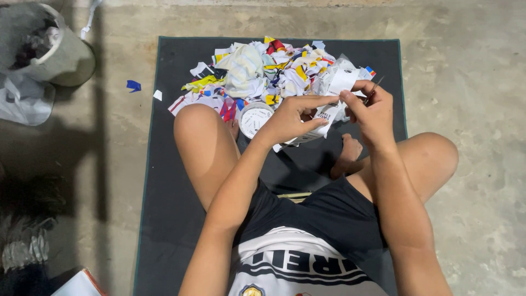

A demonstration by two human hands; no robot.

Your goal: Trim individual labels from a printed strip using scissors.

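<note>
Both forearms reach forward over crossed legs. The left hand (pixel 293 118) pinches a white printed wrapper strip (pixel 334 96) from below; the right hand (pixel 372 109) grips small scissors (pixel 374 87) at its top edge, above the dark mat (pixel 164 164), just before the scrap pile (pixel 263 71).

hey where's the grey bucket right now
In the head view the grey bucket stands on the concrete floor at the far left, off the dark mat, with a crumpled plastic bag beside it.

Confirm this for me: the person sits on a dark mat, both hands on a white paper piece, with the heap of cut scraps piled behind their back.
One detail is wrong. The head view shows the heap of cut scraps in front of the person, beyond the knees, not behind their back. The dark mat and both the left hand and right hand on the white paper piece are right.
</note>
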